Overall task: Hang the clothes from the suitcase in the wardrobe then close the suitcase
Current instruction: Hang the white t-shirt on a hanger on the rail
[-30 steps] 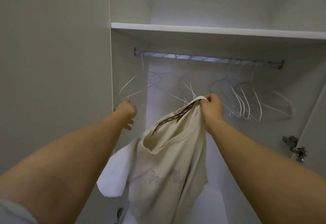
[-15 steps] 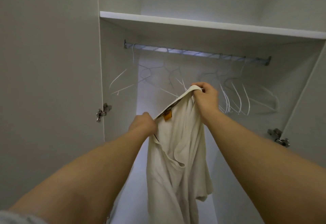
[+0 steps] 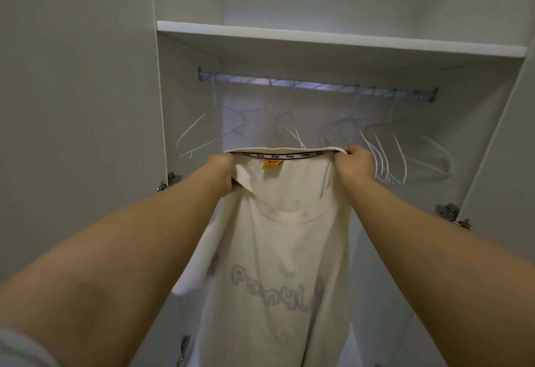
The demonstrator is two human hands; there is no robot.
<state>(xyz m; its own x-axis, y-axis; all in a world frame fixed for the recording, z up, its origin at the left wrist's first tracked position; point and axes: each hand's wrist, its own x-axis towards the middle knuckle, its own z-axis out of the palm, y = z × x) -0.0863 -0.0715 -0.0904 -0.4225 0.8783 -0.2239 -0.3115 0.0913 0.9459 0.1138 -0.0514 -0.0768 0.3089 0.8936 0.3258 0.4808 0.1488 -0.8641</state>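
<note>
The wardrobe (image 3: 188, 106) stands open. Below its rail (image 3: 315, 84) hangs a cream shirt (image 3: 278, 251), collar stretched wide, likely to admit a hanger. Bare hangers (image 3: 385, 146) dangle from the rail. The left hand (image 3: 224, 170) and right hand (image 3: 357, 164) each pinch a collar end.

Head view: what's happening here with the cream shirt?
A person holds a cream T-shirt up in front of the open wardrobe. The left hand grips one end of its collar and the right hand grips the other, stretching the neckline wide. White hangers hang bare on the rail behind. The T-shirt is not yet on a hanger.
</note>
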